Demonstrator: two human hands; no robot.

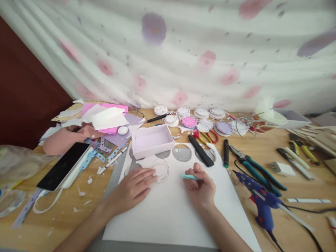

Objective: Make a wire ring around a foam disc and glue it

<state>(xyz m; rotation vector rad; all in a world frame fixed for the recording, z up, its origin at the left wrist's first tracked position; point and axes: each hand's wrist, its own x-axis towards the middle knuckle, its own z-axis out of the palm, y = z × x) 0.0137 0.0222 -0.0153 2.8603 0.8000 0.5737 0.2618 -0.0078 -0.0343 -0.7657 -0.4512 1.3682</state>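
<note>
My left hand [138,187] lies with its fingers stretched out on a large white sheet [162,217]. Just beyond its fingertips is a white disc [160,170] with thin looping lines around it; whether these are wire or cut edges I cannot tell. My right hand [201,189] is closed around a slim pale-teal tool [191,177], which points left above the sheet. The tool's exact kind is partly hidden by the fingers. Round holes are cut along the sheet's far edge. A pale pink open box [152,141] and a black utility knife [201,150] rest on that edge.
At right lie a blue glue gun [262,199] with its cord, teal-handled pliers [258,171], a black marker [226,153] and a white charger [282,168]. To the left are a phone [64,167] and paper scraps [109,118]. Several decorated discs [189,122] line the back.
</note>
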